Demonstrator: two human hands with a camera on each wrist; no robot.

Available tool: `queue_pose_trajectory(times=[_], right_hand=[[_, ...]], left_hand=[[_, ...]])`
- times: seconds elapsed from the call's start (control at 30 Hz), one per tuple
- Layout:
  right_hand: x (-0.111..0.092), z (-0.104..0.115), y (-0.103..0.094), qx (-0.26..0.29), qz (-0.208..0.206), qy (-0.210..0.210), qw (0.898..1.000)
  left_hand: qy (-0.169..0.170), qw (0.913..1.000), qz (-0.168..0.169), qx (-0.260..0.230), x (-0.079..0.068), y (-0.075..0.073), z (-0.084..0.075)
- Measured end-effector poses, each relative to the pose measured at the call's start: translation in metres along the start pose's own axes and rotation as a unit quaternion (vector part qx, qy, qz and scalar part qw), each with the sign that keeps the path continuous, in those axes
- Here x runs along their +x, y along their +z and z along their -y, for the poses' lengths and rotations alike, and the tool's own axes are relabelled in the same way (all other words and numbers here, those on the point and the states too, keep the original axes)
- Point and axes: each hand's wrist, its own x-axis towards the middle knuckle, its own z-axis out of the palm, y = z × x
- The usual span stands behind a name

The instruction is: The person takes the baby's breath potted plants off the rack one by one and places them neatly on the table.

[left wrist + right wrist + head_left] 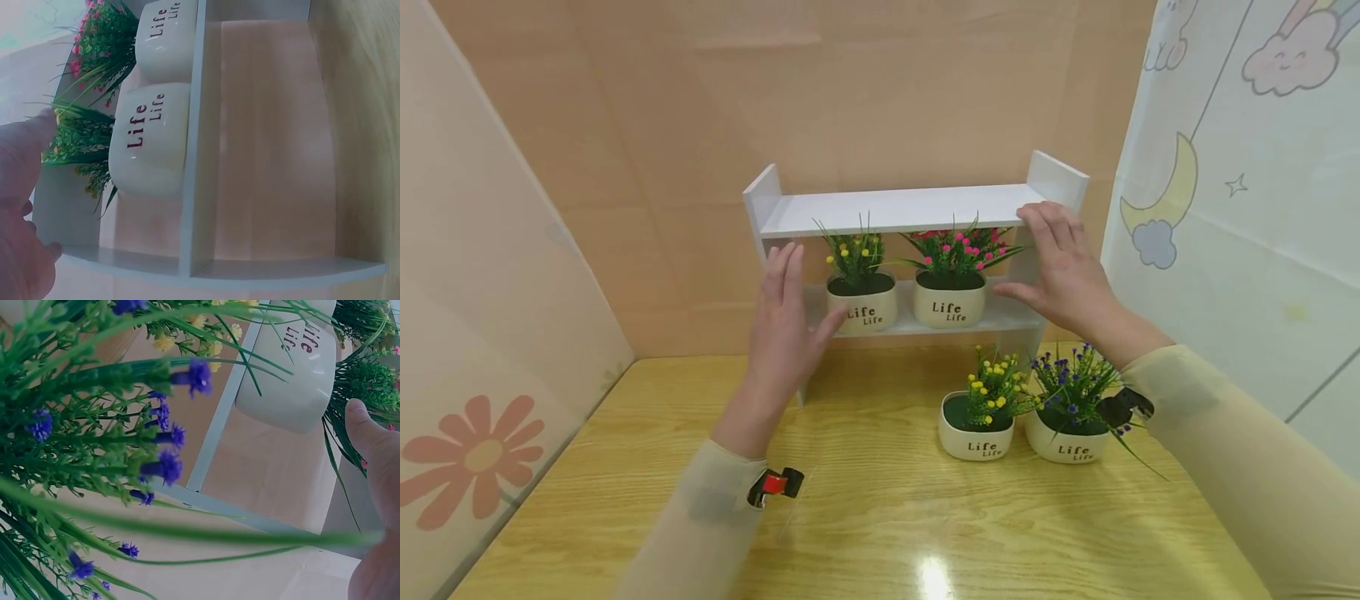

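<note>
A white two-tier shelf [902, 207] stands at the back of the table. On its lower board sit a yellow-flowered potted plant [861, 304] and a pink-flowered potted plant [950, 298], both in cream pots lettered "Life". My left hand [782, 333] is raised in front of the shelf's left side, fingers straight and thumb spread, its thumb overlapping the yellow-flowered plant's pot in the head view. At the right end of the top board, my right hand [1063, 271] has its fingertips right at the front edge, thumb pointing left toward the pink-flowered plant. Neither palm holds anything.
Two more potted plants stand on the wooden table [865, 500], front right of the shelf: one with yellow flowers [976, 437], one with purple flowers [1067, 442]. The purple one is below my right wrist, its leaves filling much of the right wrist view. Printed curtains hang at both sides.
</note>
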Motion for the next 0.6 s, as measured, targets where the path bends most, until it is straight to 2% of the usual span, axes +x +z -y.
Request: queue_pose_trajectory(times=[0.33,0.6], right_hand=[[-0.001,0.0,0.003,-0.001,-0.004,0.002,1.0],[0.0,-0.001,0.007,-0.001,-0.022,-0.01,1.0]], left_hand=[[-0.045,0.9977,0.038,-0.032,-0.006,0.015,0.0],[-0.096,0.9895,0.075,-0.078,-0.001,0.024,0.004]])
